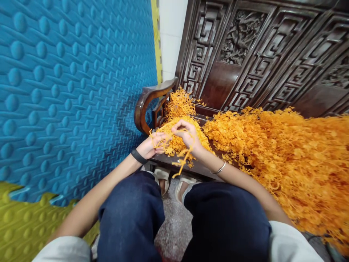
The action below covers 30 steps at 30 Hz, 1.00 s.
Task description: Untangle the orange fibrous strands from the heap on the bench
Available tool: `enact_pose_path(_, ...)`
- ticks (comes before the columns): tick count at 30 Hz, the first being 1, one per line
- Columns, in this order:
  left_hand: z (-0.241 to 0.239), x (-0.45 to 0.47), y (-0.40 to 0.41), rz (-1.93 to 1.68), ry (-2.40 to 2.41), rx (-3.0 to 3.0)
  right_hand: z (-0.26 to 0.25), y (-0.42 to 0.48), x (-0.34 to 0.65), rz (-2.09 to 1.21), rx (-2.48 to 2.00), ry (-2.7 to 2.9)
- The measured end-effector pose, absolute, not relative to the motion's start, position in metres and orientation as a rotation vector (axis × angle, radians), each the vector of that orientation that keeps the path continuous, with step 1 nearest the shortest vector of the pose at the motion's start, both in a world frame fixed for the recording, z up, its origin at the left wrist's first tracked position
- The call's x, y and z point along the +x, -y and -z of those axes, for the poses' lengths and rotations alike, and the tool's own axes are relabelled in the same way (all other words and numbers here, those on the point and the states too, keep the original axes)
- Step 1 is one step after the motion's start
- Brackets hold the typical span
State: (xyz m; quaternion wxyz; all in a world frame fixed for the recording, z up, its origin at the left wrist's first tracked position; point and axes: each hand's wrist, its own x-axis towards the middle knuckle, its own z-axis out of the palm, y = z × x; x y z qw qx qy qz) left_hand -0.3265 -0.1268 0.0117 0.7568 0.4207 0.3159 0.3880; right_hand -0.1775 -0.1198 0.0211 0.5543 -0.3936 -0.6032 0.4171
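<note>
My left hand (153,144) and my right hand (187,133) meet over the front edge of a dark carved wooden bench (152,98). Both are closed on a tangled strand of orange plastic pieces (182,160), part of which dangles below the right hand. Just behind the hands lies a small mound of the same orange pieces (180,109). A black band circles my left wrist and a thin silver bracelet my right.
A large heap of orange plastic pieces (294,160) covers the bench seat to the right. The carved bench back (261,51) rises behind. Blue studded foam mats (68,80) stand at left, a yellow-green mat (21,222) below. My knees and sandalled feet are over a speckled floor (171,225).
</note>
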Motion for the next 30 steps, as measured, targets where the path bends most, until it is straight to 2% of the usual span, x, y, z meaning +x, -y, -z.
enact_pose_path(7, -0.021, -0.313, 0.128, -0.911, -0.747, 0.839, -0.022, 0.11, -0.176, -0.713, -0.972, 1.374)
enact_pose_path(16, -0.023, -0.299, 0.131, -1.088, -0.802, 0.775, -0.025, 0.089, -0.181, -0.775, -1.025, 1.257)
enact_pose_path(22, -0.025, -0.316, 0.141, -1.251, -0.86, 0.926, -0.017, 0.052, -0.135, -0.604, -1.21, 0.707)
enact_pose_path(26, -0.021, -0.331, 0.138, -1.144, -0.816, 0.962, 0.002, 0.043, -0.111, -0.617, -1.259, 0.86)
enact_pose_path(30, -0.019, -0.338, 0.135, -1.056, -0.807, 0.964, 0.015, 0.036, -0.106, -0.475, -1.344, 1.006)
